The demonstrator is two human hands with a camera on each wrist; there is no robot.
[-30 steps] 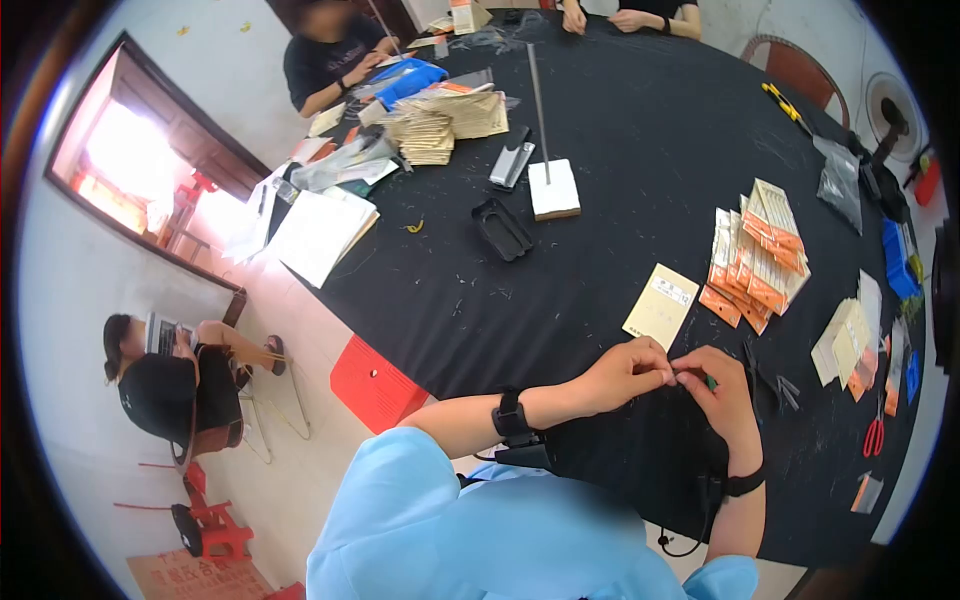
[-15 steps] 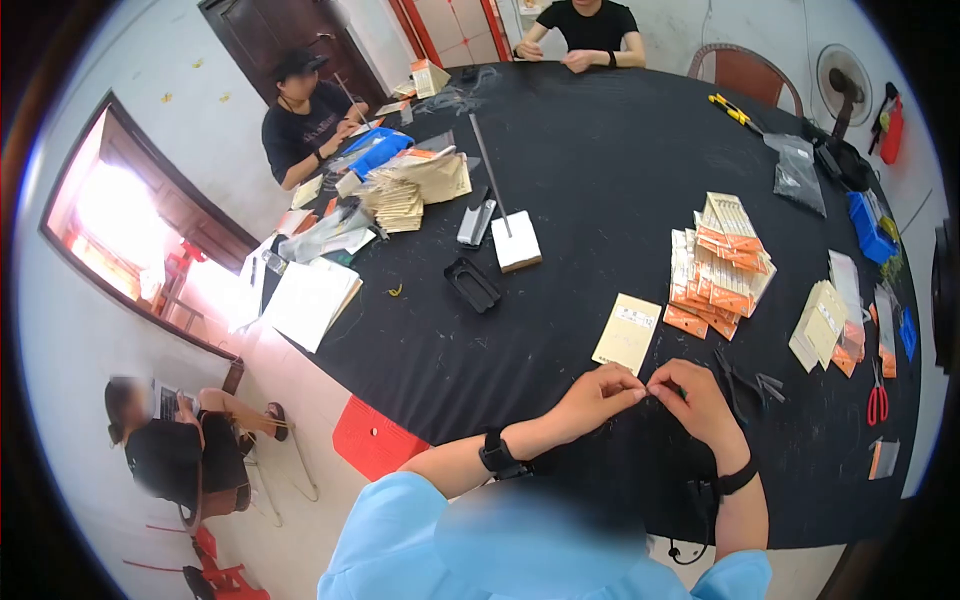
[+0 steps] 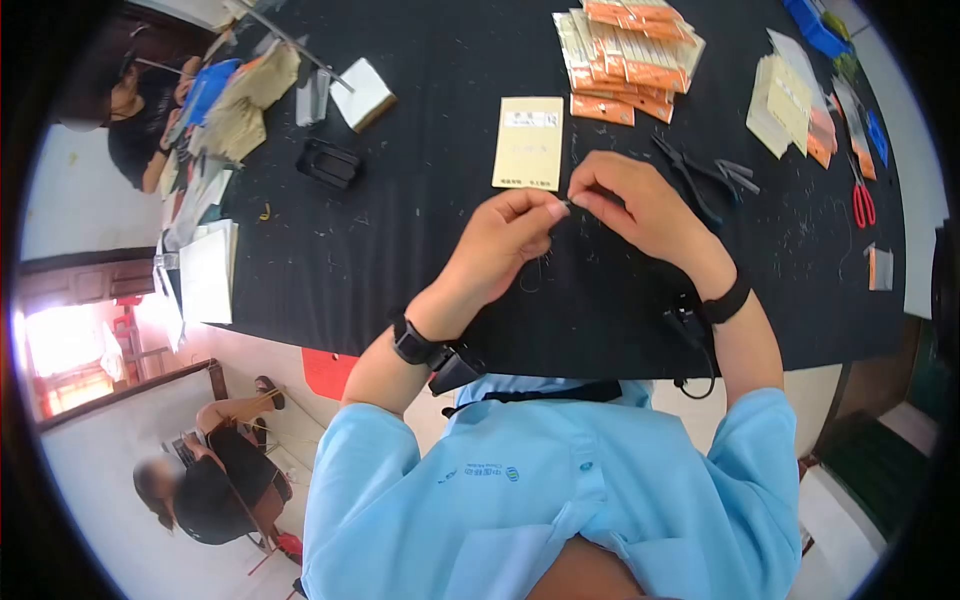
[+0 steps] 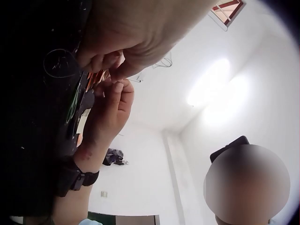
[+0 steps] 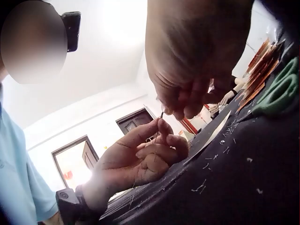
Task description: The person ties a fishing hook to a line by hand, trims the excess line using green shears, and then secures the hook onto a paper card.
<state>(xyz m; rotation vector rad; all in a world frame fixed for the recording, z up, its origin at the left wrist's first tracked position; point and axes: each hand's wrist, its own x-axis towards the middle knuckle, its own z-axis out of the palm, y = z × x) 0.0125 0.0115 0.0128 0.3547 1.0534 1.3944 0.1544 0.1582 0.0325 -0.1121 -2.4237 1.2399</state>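
My left hand (image 3: 505, 240) and right hand (image 3: 640, 200) meet fingertip to fingertip over the black tablecloth, just below a cream printed card (image 3: 528, 145). Between the pinched fingertips of both hands sits a tiny dark piece (image 5: 162, 114), best seen in the right wrist view; its kind is too small to tell. A thin thread (image 4: 44, 63) makes a loop on the dark cloth in the left wrist view. To the right of my right hand lie dark-handled pliers (image 3: 700, 185) and small grey metal pieces (image 3: 738, 175).
Orange-and-cream packets (image 3: 630, 60) are heaped beyond the card. On the right are cream cards (image 3: 780, 105), red-handled scissors (image 3: 863, 203) and a blue box (image 3: 815, 28). Toward the left are a black tray (image 3: 328, 163), a white block with a rod (image 3: 362, 95) and papers (image 3: 207, 270). A seated person (image 3: 205, 490) is at lower left.
The head view has tilted down and swung, so the table and hands sit higher and further left in it. Both hands keep their fingertips together near the card.
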